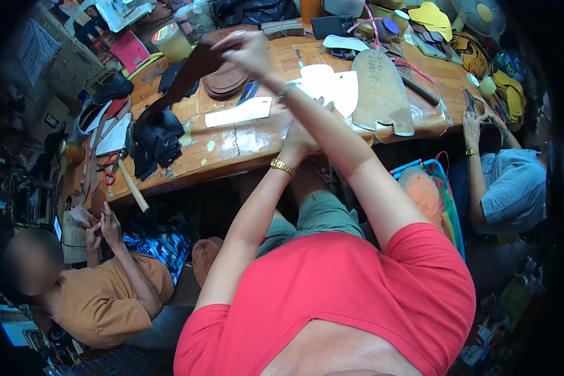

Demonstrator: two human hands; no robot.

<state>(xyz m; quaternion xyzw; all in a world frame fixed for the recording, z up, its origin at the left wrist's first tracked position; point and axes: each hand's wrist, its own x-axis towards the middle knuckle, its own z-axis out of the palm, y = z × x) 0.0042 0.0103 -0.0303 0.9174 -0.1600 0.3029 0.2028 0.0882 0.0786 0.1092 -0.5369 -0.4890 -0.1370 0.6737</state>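
Note:
My right hand (245, 52) is raised over the far left part of the table, its fingers closed on the edge of a long dark brown leather piece (197, 74). The strip hangs slantwise down toward a black folded bundle (155, 141). Lower down, my left hand (301, 139) rests on the tabletop beside white paper patterns (339, 88). My right forearm crosses over it and hides part of it; its fingertips seem stretched out on the paper. A narrow white paper strip (238, 113) lies left of that hand. Behind it sits a stack of rounded brown leather pieces (224, 84).
A large tan template (382, 94) lies right of the papers, near a dark rod (421, 91). Red-handled scissors (110, 170) and a wooden-handled hammer (133, 186) lie at the left edge. Co-workers sit at left, in a brown shirt (106, 301), and right, in a light blue shirt (514, 188).

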